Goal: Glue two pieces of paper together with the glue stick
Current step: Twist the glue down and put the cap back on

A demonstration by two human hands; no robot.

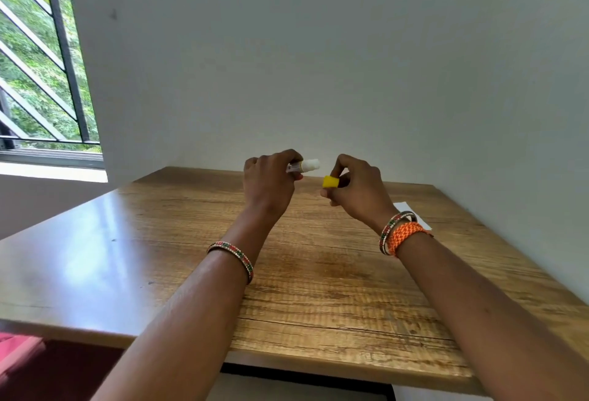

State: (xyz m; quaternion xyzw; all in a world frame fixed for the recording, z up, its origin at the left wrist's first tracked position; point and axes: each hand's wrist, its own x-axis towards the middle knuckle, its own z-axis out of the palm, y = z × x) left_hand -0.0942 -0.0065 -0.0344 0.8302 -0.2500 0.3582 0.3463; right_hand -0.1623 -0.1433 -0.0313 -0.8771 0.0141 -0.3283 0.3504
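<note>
Both hands are up above the far part of the glossy wood-grain table (318, 273), and the work is split between them. The left hand (269, 184) has its fingers curled round the small white glue stick tube (302, 166), gripping the printed barrel so that the bare white nozzle end pokes out to the right, lying roughly level and pointing toward the other hand. Just beside it, with a small gap of air between, the right hand (357, 191) pinches the little yellow plastic cap (330, 182) between thumb and fingertips; the cap is off the tube, sitting slightly lower than the nozzle and to its right, its end facing left toward the tube. Neither the tube nor the cap touches the table. Behind the right wrist, a corner of white paper sheet (411, 212) lies flat on the table close to the plain pale wall (350, 66), mostly hidden by the arm, so I cannot tell whether it is one sheet or two. The left wrist carries a beaded red-and-green bangle (232, 258); the right wrist wears similar bangles plus a woven orange thread band (406, 236). Off to the left, a barred window (41, 66) shows green foliage outside.
</note>
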